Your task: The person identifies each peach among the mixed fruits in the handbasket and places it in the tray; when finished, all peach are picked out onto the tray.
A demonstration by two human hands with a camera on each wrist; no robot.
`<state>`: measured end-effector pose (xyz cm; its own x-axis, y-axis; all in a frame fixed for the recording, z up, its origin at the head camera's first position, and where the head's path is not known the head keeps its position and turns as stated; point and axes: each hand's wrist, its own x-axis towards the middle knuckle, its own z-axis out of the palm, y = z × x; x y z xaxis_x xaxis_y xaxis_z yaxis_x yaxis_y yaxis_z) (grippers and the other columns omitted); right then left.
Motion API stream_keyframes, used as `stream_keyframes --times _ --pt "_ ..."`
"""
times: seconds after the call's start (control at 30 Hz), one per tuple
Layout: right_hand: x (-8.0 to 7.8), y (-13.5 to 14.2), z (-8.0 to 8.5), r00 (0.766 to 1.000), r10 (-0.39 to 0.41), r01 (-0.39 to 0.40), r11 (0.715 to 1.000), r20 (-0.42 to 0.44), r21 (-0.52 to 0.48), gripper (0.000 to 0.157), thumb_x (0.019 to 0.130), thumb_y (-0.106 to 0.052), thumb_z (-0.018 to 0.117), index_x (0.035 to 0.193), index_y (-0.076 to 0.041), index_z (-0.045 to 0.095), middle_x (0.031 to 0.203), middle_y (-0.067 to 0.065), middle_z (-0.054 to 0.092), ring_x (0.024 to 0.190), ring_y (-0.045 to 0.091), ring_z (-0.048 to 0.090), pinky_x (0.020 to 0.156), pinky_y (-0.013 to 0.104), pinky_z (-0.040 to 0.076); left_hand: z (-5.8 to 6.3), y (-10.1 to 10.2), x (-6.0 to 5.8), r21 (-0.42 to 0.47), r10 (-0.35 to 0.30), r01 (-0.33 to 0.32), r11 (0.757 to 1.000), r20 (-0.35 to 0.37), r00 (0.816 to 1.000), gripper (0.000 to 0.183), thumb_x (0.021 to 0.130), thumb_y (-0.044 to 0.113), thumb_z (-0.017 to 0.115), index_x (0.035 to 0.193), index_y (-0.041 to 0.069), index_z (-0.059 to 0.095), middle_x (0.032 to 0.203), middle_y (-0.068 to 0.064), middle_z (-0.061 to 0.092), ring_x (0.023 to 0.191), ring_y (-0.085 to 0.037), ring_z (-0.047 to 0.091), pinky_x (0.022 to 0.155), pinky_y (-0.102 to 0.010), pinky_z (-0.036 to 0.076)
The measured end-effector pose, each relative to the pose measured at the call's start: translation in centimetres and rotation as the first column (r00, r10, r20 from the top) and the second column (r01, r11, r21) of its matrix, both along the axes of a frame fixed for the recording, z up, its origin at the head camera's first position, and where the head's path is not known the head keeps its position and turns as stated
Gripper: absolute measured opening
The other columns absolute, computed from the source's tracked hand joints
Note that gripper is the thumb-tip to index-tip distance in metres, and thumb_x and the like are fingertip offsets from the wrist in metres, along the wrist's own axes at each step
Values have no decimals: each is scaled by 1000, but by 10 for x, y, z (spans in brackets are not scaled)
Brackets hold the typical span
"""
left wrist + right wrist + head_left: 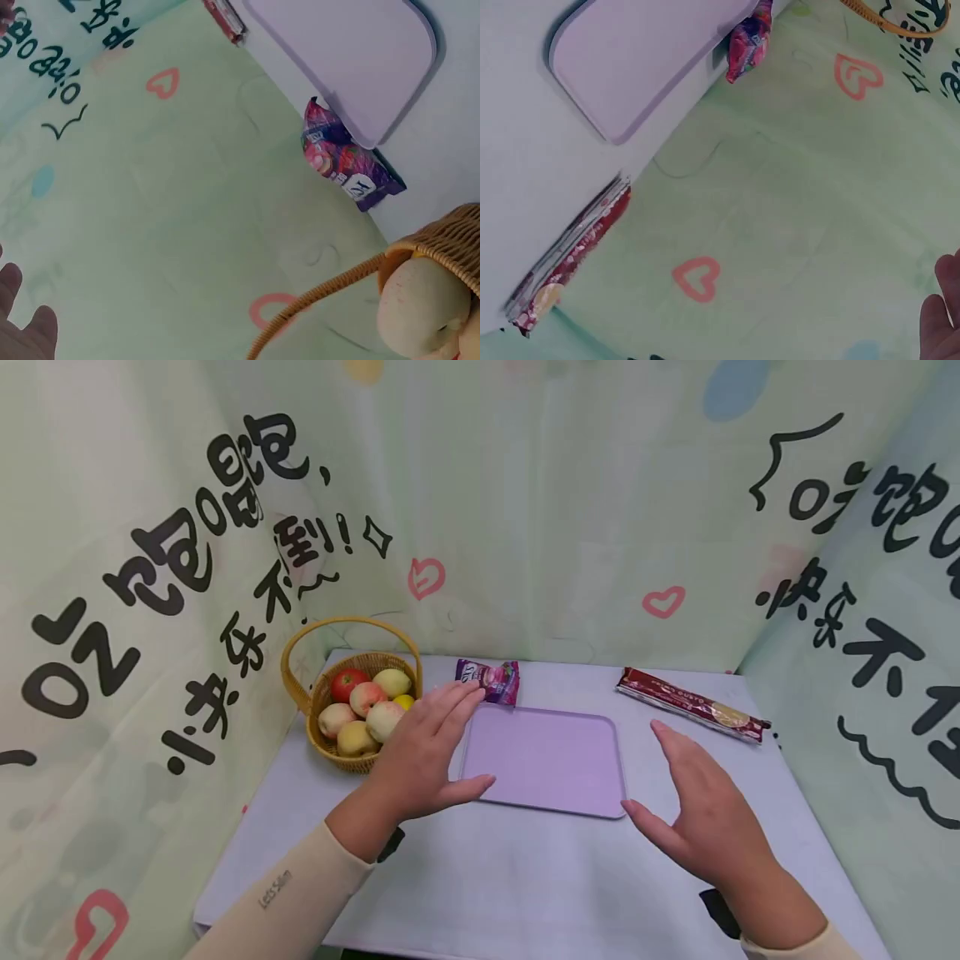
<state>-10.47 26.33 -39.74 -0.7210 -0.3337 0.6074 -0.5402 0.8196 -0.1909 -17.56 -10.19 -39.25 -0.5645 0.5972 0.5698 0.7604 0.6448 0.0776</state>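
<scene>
My left hand (pixel 431 756) is raised with straight fingers and its thumb apart, between the fruit basket and a light purple tray (pixel 543 764). Its fingertips overlap a purple snack bag (pixel 506 681) in the head view. On the other side, my right hand (pixel 712 814) hovers, fingers extended and thumb spread, near the tray's right edge. Neither hand holds anything. Beyond the right hand lies a long dark red biscuit packet (pixel 693 704). Fingers of the left hand (pixel 30 337) show at the lower left of the left wrist view.
A wicker basket (pixel 352 765) with a tall handle stands at the back left, filled with several fruits, among them a red apple (pixel 348 683). A white cloth covers the table (pixel 510 877). Printed curtains (pixel 555 527) enclose its back and sides.
</scene>
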Motion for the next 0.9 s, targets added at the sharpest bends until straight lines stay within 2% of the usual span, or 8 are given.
stream_keyframes --times 0.07,0.17,0.23,0.27,0.5,0.7,0.9 --pt "0 1 -4 996 -62 64 998 58 -23 89 91 -54 69 159 -7 35 147 20 54 131 37 52 121 18 26 0 -3 -3 32 25 -27 999 34 999 102 80 58 77 158 8 33 162 -8 37 150 -25 34 123 -45 34" --pt "0 4 -11 980 -139 149 987 142 -61 93 83 -33 81 160 -11 34 151 18 51 134 37 50 115 45 43 0 -8 -7 64 81 -87 994 85 993 105 78 56 81 158 9 31 161 -9 39 148 -25 36 120 -45 38" --pt "-1 7 -15 968 -172 191 977 185 -90 93 84 -29 82 160 -11 33 153 18 49 136 38 48 104 61 46 -1 -12 -11 88 115 -127 988 123 986 107 76 53 84 158 9 31 159 -9 40 147 -25 37 117 -47 41" --pt "-3 8 -18 964 -179 203 973 198 -110 92 84 -28 82 160 -11 33 153 19 48 136 39 48 102 65 46 -2 -14 -12 96 131 -145 985 139 982 108 75 52 85 158 9 31 159 -9 41 147 -25 38 117 -47 42" --pt "-12 13 -36 932 -240 291 942 270 -168 84 91 -32 76 159 -9 33 153 22 49 137 43 46 100 71 44 -11 -27 -25 130 207 -238 962 217 954 107 77 47 86 160 12 28 161 -8 39 149 -27 36 119 -50 39" --pt "-19 15 -54 915 -242 321 921 323 -219 75 96 -34 70 157 -7 37 148 23 53 135 44 48 102 71 42 -23 -38 -34 200 211 -275 941 290 934 104 78 42 86 159 10 30 161 -9 39 148 -28 36 120 -51 36" --pt "-25 14 -71 873 -287 398 887 394 -236 68 99 -37 66 155 -5 40 144 23 56 134 43 50 103 69 43 -32 -47 -40 220 256 -357 908 383 887 103 79 41 85 160 15 28 161 -7 37 149 -27 33 118 -53 39"
